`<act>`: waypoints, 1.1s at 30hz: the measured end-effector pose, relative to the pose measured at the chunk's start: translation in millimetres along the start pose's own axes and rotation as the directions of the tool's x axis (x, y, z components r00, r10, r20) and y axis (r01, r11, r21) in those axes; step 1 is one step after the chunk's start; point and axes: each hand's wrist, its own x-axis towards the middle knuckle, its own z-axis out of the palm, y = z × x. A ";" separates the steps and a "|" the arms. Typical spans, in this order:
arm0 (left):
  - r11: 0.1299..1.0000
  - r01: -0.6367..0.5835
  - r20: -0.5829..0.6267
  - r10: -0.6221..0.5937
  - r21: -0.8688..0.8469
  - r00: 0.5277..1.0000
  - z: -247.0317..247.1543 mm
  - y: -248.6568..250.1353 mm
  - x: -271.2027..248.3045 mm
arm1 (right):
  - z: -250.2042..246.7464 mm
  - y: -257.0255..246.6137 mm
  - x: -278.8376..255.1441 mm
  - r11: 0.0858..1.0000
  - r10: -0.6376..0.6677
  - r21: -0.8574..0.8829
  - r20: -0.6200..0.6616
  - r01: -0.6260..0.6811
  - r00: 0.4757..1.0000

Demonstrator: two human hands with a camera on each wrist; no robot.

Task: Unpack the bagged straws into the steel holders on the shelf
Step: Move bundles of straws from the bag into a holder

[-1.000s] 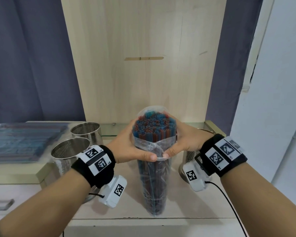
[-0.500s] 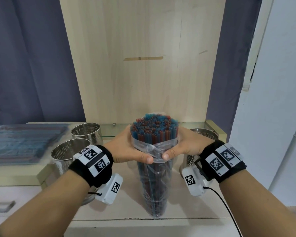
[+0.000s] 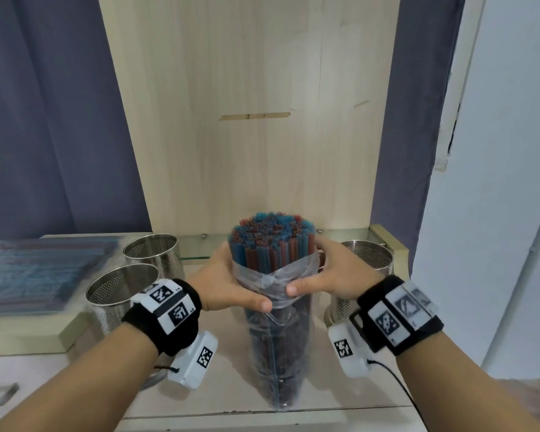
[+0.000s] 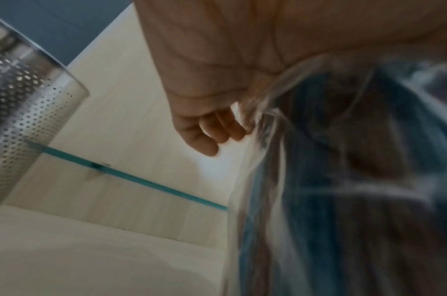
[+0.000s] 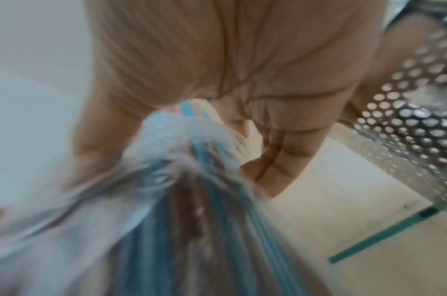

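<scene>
- On the shelf (image 3: 349, 388), near its front edge, the straws (image 3: 273, 241) stand upright in the bag (image 3: 276, 335), between steel holders (image 3: 122, 291).
- Left hand (image 3: 228, 282) and right hand (image 3: 331, 275) grip the bag's bunched rim, thumbs in front.

A pale wooden shelf (image 3: 219, 385) fills the lower middle of the frame. At its centre a clear bag of red and blue straws (image 3: 273, 338) stands upright on it. Left of centre stand two perforated steel holders (image 3: 119, 294), one behind the other (image 3: 152, 257); a third (image 3: 367, 260) stands right of centre. Far left, flat packs of straws (image 3: 38, 272) lie on a raised ledge.
</scene>
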 end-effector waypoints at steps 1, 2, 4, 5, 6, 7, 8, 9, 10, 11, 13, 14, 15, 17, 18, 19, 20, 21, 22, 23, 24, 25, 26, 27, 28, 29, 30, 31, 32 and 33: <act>0.995 0.041 -0.119 -0.029 0.096 0.992 2.8 -4.6 -1.4 | 4.7 6.7 -5.2 0.999 -0.023 -0.041 -0.120 0.019 0.993; 0.984 0.066 -0.198 -0.032 0.167 0.980 5.7 -7.6 -3.3 | 10.0 13.5 -9.7 0.996 -0.051 -0.088 -0.193 0.035 0.980; 0.983 0.043 -0.201 -0.006 0.178 0.980 10.6 -11.7 -5.9 | 16.8 25.8 -11.8 0.991 -0.087 -0.118 -0.201 0.065 0.976; 0.983 0.031 -0.174 0.001 0.181 0.985 13.4 -9.9 -7.3 | 17.6 28.8 -11.5 0.990 -0.087 -0.126 -0.174 0.065 0.981; 0.981 0.015 -0.159 0.017 0.194 0.987 15.3 -9.0 -7.8 | 16.4 30.2 -10.8 0.987 -0.079 -0.153 -0.152 0.056 0.985; 0.979 -0.007 -0.155 0.039 0.205 0.987 16.3 -10.0 -7.3 | 14.3 30.0 -9.4 0.981 -0.070 -0.188 -0.133 0.044 0.989; 0.977 -0.027 -0.157 0.061 0.213 0.986 17.3 -10.4 -6.8 | 12.4 28.2 -7.9 0.975 -0.070 -0.216 -0.115 0.044 0.991; 0.974 -0.042 -0.164 0.080 0.222 0.983 17.9 -11.4 -6.4 | 10.7 27.9 -5.7 0.971 -0.071 -0.237 -0.102 0.045 0.992; 0.972 -0.052 -0.181 0.095 0.228 0.979 18.2 -12.2 -5.5 | 9.7 26.1 -3.5 0.967 -0.081 -0.248 -0.097 0.055 0.992; 0.972 -0.059 -0.209 0.108 0.227 0.972 18.8 -12.1 -4.1 | 9.3 25.1 -1.0 0.963 -0.090 -0.262 -0.107 0.060 0.990; 0.970 -0.057 -0.282 0.125 0.237 0.951 19.4 -13.4 -0.8 | 9.3 23.8 4.3 0.957 -0.106 -0.283 -0.139 0.063 0.985; 0.969 -0.060 -0.301 0.133 0.241 0.944 20.2 -13.6 0.5 | 9.3 24.2 6.8 0.956 -0.107 -0.288 -0.147 0.061 0.983; 0.969 -0.060 -0.308 0.135 0.239 0.942 21.1 -15.1 1.8 | 9.2 25.4 8.4 0.953 -0.100 -0.298 -0.147 0.053 0.984; 0.973 -0.057 -0.311 0.127 0.224 0.942 23.8 -19.0 3.4 | 9.2 28.6 11.0 0.941 -0.065 -0.338 -0.136 0.016 0.989; 0.976 -0.054 -0.312 0.121 0.213 0.942 25.5 -20.8 3.9 | 9.4 30.4 11.7 0.931 -0.042 -0.366 -0.133 -0.009 0.990; 0.977 -0.050 -0.316 0.115 0.207 0.942 26.7 -24.2 5.1 | 10.0 30.6 12.0 0.917 -0.015 -0.397 -0.132 -0.039 0.991; 0.978 -0.048 -0.318 0.113 0.204 0.941 28.0 -26.7 5.5 | 10.8 29.9 12.0 0.901 0.014 -0.429 -0.129 -0.069 0.992; 0.978 -0.042 -0.321 0.108 0.206 0.941 28.7 -29.1 5.7 | 12.2 27.8 11.6 0.881 0.055 -0.461 -0.124 -0.106 0.991; 0.977 -0.037 -0.322 0.105 0.211 0.941 29.4 -30.0 5.4 | 12.8 25.8 11.2 0.860 0.092 -0.491 -0.122 -0.141 0.988; 0.976 -0.033 -0.326 0.103 0.216 0.940 29.9 -32.0 5.2 | 13.3 23.3 10.7 0.840 0.125 -0.514 -0.129 -0.174 0.984; 0.974 -0.033 -0.333 0.108 0.222 0.937 30.9 -34.2 5.0 | 13.4 21.1 10.2 0.829 0.133 -0.528 -0.138 -0.186 0.981; 0.973 -0.034 -0.340 0.112 0.227 0.934 31.9 -37.2 4.7 | 14.1 18.2 9.8 0.825 0.123 -0.534 -0.146 -0.182 0.982; 0.973 -0.035 -0.350 0.115 0.229 0.930 33.5 -39.8 4.0 | 14.8 16.1 9.2 0.828 0.090 -0.538 -0.150 -0.158 0.985; 0.973 -0.030 -0.360 0.113 0.228 0.926 34.7 -42.8 3.4 | 16.6 12.7 8.9 0.843 0.052 -0.523 -0.156 -0.127 0.986; 0.974 -0.027 -0.368 0.111 0.226 0.923 35.5 -44.5 3.2 | 18.6 9.1 8.8 0.880 -0.001 -0.470 -0.164 -0.077 0.986; 0.975 -0.025 -0.374 0.109 0.223 0.921 36.2 -45.2 3.2 | 20.7 6.1 9.2 0.921 -0.056 -0.389 -0.179 -0.018 0.982; 0.975 -0.028 -0.377 0.111 0.220 0.919 36.5 -45.3 3.6 | 21.6 5.9 10.5 0.950 -0.105 -0.310 -0.204 0.037 0.973; 0.975 -0.033 -0.379 0.116 0.218 0.918 36.6 -44.7 4.3 | 23.3 4.2 11.7 0.970 -0.145 -0.228 -0.246 0.088 0.958; 0.975 -0.039 -0.384 0.122 0.218 0.915 36.8 -44.5 5.1 | 24.7 3.9 14.4 0.979 -0.171 -0.163 -0.302 0.126 0.938; 0.975 -0.042 -0.392 0.127 0.220 0.911 37.0 -44.8 6.1 | 27.3 3.1 17.7 0.981 -0.188 -0.117 -0.360 0.155 0.914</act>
